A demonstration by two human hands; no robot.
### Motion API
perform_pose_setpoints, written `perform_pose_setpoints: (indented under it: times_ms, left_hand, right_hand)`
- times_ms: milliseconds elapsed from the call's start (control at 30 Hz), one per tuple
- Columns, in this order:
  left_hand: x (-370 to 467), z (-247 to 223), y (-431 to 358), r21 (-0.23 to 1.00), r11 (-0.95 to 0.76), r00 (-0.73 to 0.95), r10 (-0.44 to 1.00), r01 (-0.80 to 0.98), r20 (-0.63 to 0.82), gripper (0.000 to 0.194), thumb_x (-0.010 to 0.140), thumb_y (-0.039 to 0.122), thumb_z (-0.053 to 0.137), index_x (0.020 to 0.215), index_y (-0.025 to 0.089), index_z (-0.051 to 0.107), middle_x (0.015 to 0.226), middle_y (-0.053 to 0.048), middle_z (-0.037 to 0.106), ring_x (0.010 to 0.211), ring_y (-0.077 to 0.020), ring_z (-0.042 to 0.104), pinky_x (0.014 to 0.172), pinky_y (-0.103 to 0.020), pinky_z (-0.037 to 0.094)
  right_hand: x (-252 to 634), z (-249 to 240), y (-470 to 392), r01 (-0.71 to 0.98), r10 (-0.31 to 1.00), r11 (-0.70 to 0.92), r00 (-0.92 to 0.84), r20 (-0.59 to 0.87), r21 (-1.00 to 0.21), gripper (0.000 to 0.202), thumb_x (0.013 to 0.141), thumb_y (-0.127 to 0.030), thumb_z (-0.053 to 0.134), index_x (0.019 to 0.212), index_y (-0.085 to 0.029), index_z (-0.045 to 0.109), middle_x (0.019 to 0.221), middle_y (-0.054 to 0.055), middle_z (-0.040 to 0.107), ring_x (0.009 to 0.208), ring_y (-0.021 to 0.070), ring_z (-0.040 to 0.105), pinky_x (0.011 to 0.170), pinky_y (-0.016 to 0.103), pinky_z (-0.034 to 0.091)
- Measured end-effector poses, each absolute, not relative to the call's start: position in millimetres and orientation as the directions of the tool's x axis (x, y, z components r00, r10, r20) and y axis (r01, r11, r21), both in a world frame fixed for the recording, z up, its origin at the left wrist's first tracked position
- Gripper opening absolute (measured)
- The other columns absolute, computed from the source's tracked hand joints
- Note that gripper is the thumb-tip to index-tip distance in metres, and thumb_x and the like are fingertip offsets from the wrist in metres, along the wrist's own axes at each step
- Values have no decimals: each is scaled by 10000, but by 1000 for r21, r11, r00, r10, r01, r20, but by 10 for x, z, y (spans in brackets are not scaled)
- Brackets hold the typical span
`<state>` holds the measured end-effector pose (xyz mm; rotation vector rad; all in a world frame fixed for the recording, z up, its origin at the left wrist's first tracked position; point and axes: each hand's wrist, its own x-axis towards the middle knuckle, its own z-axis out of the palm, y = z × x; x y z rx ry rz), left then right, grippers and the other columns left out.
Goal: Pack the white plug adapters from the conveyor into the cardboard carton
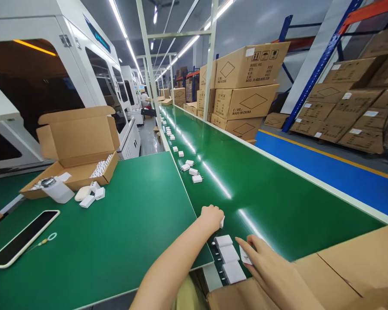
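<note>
My left hand (212,218) is closed at the near edge of the green conveyor belt (278,193), around a white charger (222,222) that shows only in part past the fingers. Just below it, several white plug chargers (229,254) lie side by side in a row, their metal pins pointing left. My right hand (261,258) is to the right of that row, thumb and fingers closed on another white charger (245,255). Farther up the belt, more chargers (194,171) lie scattered along its left side.
On the green table (142,206) at left are an open carton (77,133) holding chargers, a white bottle (60,189), loose chargers (88,201) and a phone (22,239). Cardboard (349,262) borders the belt's near end. Stacked boxes (245,99) stand beyond the belt.
</note>
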<state>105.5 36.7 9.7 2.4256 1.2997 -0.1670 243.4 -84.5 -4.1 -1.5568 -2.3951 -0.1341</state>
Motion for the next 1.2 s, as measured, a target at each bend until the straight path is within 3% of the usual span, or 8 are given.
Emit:
perform_pose_setpoints:
  times_ms: [100,233,300,700,1000,1067,1133,1200]
  left_hand:
    - [858,184,368,356,-477,564,801,803,-199,330,724,103,561,1046,161,518,1100,-106,553,1052,-242,493,827,-347,428]
    - [404,344,98,797,-356,484,870,489,91,368,675,128,633,1023,182,525,1057,-40,581,956,-172,541,805,-267,434]
    - [168,417,-143,907,-300,414,896,295,161,360,667,138,637,1011,191,542,1052,-35,588,938,-174,551,785,-268,438]
    - [-155,341,-777,946,-321,261,911,-30,318,248,621,194,696,859,186,624,963,-73,637,941,-215,571,804,-306,441]
    - [-97,410,-870,958,-285,318,908,-15,275,272,641,181,679,904,173,611,1000,-74,612,989,-208,549,856,-303,418]
    - [-129,448,-903,972,-216,394,904,87,166,330,665,262,677,972,178,587,983,-59,593,919,-186,559,805,-283,434]
    - [-161,475,-936,955,-195,523,851,226,50,441,666,331,678,1065,202,542,980,-39,570,847,-165,558,746,-261,443]
    - [-155,474,-954,911,-243,648,761,334,-35,552,646,369,690,1140,233,485,1005,-29,559,850,-169,555,749,-260,439]
  right_hand:
    - [2263,-31,-754,869,828,476,-494,267,134,343,677,-7,447,956,-184,540,824,63,573,623,189,556,468,273,415]
    - [2048,-52,-570,832,806,504,-550,221,233,409,639,79,438,946,-157,569,832,72,601,682,204,566,510,293,423]
    - [1971,-53,-468,816,802,521,-569,184,250,376,635,81,457,893,-158,588,842,76,609,712,217,570,541,311,440]
    - [1738,-1,-160,816,835,548,-548,-54,183,314,606,76,554,798,-164,618,986,107,621,779,219,608,587,293,480]
    - [1793,28,-105,907,907,402,-413,-83,-126,173,620,-19,550,712,-162,576,748,111,638,840,305,587,654,367,452]
    - [1915,65,-153,916,939,309,-336,-68,-257,87,715,-154,517,790,-178,554,730,84,632,774,269,601,641,349,458]
    - [2095,103,-322,900,967,198,-245,-75,-388,231,828,-339,370,952,-192,497,644,33,604,616,213,598,546,304,467]
    - [2304,128,-635,754,990,-34,-65,-125,-656,404,852,-493,243,1101,-219,404,590,-3,579,502,185,568,437,264,446]
